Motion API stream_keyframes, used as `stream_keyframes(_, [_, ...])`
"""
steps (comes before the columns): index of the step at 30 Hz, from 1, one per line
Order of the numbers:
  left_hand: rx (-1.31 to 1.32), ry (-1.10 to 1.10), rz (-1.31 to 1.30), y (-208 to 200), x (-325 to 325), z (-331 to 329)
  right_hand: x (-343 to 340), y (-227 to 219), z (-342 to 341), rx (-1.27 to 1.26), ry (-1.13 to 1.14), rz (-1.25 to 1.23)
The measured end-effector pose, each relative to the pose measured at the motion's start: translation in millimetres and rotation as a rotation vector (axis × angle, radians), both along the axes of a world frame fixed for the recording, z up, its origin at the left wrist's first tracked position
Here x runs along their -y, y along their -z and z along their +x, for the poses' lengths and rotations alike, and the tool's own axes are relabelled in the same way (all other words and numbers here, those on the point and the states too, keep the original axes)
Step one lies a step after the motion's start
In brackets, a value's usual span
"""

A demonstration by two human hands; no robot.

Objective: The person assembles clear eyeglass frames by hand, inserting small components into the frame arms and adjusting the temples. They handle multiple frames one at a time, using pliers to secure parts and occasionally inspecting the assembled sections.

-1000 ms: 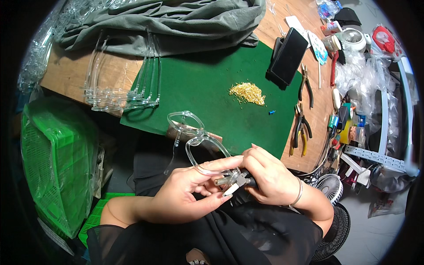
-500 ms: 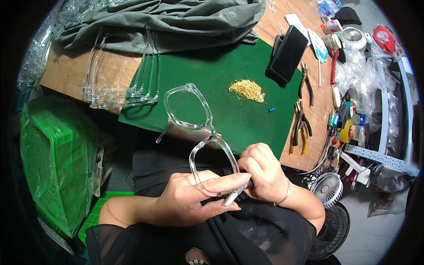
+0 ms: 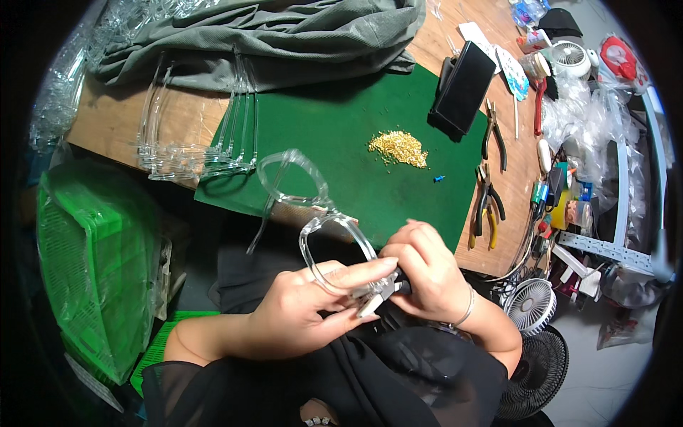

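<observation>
A clear eyeglass frame (image 3: pixel 329 207) slants over the near edge of the green mat (image 3: pixel 327 114). My left hand (image 3: pixel 295 309) pinches its near corner between thumb and fingers. Against that corner, my right hand (image 3: pixel 430 274) is closed round a dark tool (image 3: pixel 403 285), most of it hidden by the fingers. The frame's far lens and one temple arm reach away to the left. On the mat lies a heap of tiny gold-coloured pieces (image 3: pixel 400 148), with a small blue piece (image 3: pixel 439 178) near it. Several more clear eyeglass frames (image 3: pixel 178 162) stand together at the mat's left edge.
Two pairs of pliers (image 3: pixel 491 139) and a black phone (image 3: pixel 464 89) lie on the right. Grey cloth (image 3: pixel 263 43) covers the far side. A green crate (image 3: pixel 99 263) in plastic stands at left; fans (image 3: pixel 530 306) and cables are at lower right.
The eyeglass frame has tilted and shifted slightly down and left at its far end. The dark tool now shows more beside the corner my left hand pinches.
</observation>
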State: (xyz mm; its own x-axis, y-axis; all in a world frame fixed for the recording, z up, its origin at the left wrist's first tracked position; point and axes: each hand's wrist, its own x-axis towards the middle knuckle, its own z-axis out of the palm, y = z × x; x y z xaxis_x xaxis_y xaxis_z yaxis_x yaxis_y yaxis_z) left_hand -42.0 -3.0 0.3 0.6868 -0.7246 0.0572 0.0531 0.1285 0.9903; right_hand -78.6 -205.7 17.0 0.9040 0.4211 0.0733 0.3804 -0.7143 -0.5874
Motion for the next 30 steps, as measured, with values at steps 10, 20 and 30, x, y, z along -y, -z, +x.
stream_keyframes(10, [-0.379, 0.022, -0.066, -0.7, -4.4, 5.2, 12.4, 2.6, 9.3, -0.086, -0.016, -0.106])
stream_keyframes(20, [-0.006, -0.282, -0.058, 3.7, -5.9, 11.8, 33.3, 67.6, 41.1, -0.104, 0.522, -0.067])
stream_keyframes(30, [-0.062, -0.194, -0.089, 3.1, -21.9, 12.2, 32.0, 87.3, 52.6, -0.047, 0.601, -0.226])
